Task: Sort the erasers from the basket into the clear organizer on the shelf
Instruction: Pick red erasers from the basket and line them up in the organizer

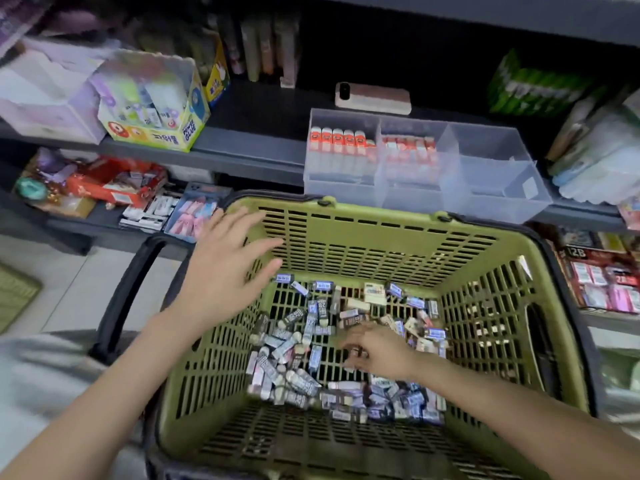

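Over the green basket (346, 216) the left hand (221, 271) spreads its fingers, while the right hand (381, 348) seems to pinch a blurred eraser (356, 352) in curled fingers.

Probably a stationery shop: dark shelves (242, 157) holding a retail glue box (156, 102), beside a green shopping basket (346, 211).

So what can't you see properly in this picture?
Head view only.
Right hand: motion blur hides whether it grips an eraser.
Erasers: labels too small and blurred to read.
Basket: near rim cut off by the bottom edge.
Clear organizer: cloudy walls haze the middle compartment's contents.
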Action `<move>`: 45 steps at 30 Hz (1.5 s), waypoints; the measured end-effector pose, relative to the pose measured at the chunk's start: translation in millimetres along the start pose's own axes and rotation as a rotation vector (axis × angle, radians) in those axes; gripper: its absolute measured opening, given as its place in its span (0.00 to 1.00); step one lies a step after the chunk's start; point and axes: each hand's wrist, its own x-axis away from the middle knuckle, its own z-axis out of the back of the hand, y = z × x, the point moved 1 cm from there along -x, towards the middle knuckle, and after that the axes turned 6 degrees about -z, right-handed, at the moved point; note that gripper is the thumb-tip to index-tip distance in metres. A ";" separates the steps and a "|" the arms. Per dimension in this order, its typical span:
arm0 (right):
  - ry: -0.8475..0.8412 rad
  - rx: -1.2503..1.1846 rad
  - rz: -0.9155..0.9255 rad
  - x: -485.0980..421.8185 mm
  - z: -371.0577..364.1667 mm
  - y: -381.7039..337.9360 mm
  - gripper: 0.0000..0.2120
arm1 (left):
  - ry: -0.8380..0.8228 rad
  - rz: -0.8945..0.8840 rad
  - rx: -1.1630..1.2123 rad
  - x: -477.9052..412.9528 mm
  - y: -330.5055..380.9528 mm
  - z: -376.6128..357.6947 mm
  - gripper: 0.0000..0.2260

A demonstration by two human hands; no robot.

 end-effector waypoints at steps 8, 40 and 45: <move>0.033 0.162 0.407 -63.5 -40.0 -83.7 0.20 | 0.076 0.117 0.095 1.6 3.3 1.3 0.19; 0.179 0.126 0.143 -59.1 -31.3 -29.3 0.11 | 0.087 0.112 0.032 2.0 3.0 -1.9 0.12; 0.011 0.173 0.046 -71.1 -29.5 -36.9 0.17 | 0.082 0.102 0.012 2.2 1.7 -3.4 0.12</move>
